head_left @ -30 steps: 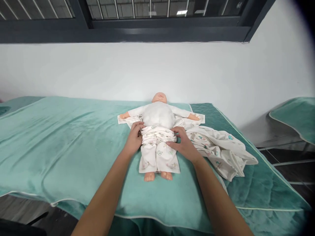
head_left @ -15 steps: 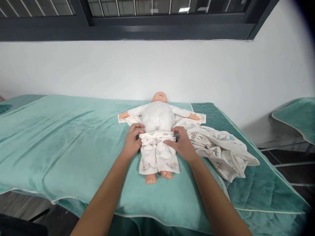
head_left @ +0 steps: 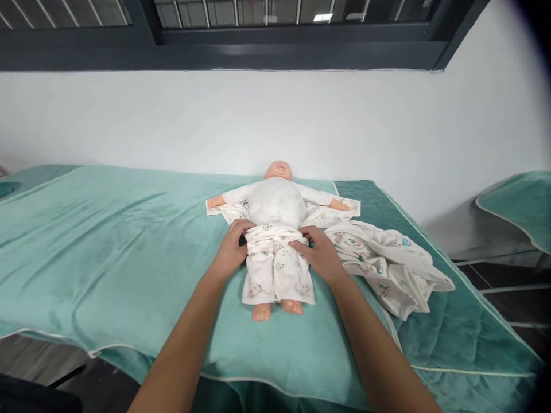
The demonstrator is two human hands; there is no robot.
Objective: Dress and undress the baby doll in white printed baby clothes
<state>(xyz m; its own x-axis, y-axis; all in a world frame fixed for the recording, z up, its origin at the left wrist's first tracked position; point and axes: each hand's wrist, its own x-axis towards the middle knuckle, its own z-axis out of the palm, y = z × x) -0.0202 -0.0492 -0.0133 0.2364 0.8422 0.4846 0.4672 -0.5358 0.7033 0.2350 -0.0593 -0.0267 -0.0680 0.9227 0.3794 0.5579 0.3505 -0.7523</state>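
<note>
1 baby doll lies face-up on a green cover. Left hand and right hand each pinch 1 side of the printed pants' waistband; a crumpled printed cloth lies beside the right hand.

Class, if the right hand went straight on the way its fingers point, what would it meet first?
Most likely the patterned trousers, whose waist the right hand seems to hold.

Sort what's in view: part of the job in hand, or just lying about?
Likely in the job:
- doll
- printed pants, left hand and right hand at the waist
- printed garment spread under the doll's arms
- green cover, as support

Apparently lying about:
- crumpled printed cloth
</note>
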